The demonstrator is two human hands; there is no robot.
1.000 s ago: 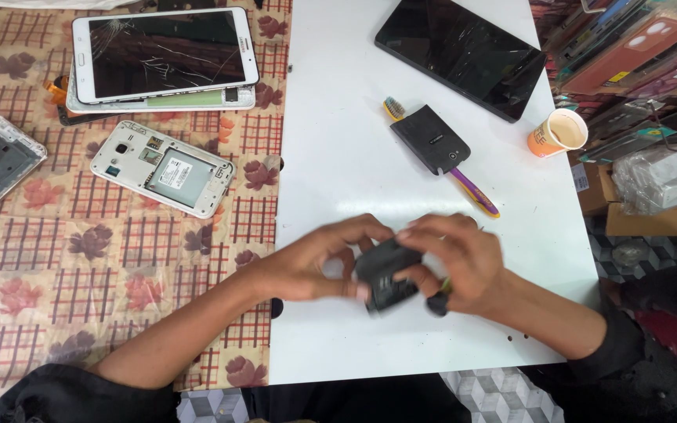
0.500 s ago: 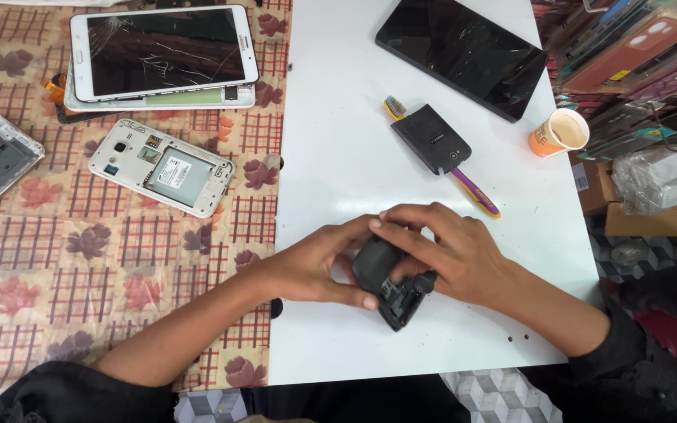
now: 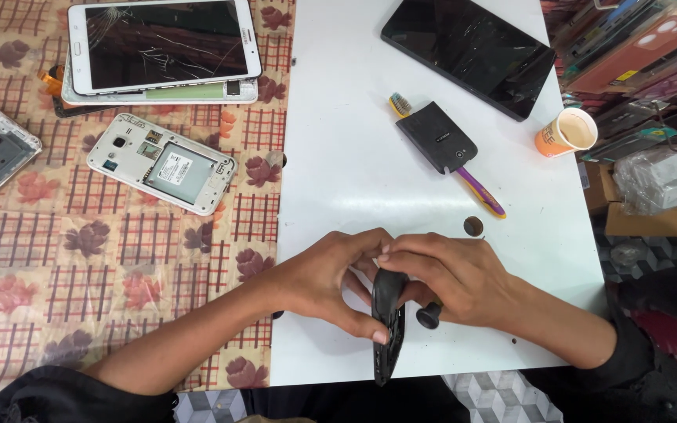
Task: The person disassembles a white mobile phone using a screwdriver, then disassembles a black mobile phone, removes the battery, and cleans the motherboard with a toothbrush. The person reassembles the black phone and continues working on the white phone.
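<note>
Head cam: both forearms reached in from the bottom edge, meeting over the near part of the white table [image 3: 354,180]. Left hand [image 3: 324,280] had fingers curled, thumb pressing the edge of a black phone [image 3: 386,325]. Right hand [image 3: 452,276] wrapped over its top, fingers closed on it. Phone stood on edge, thin dark side profile facing up, tilted toward the table's near edge.

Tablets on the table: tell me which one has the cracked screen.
The white-framed tablet on the patterned cloth, top left. Its glass is cracked; the black tablet on the white board looks intact.
</note>
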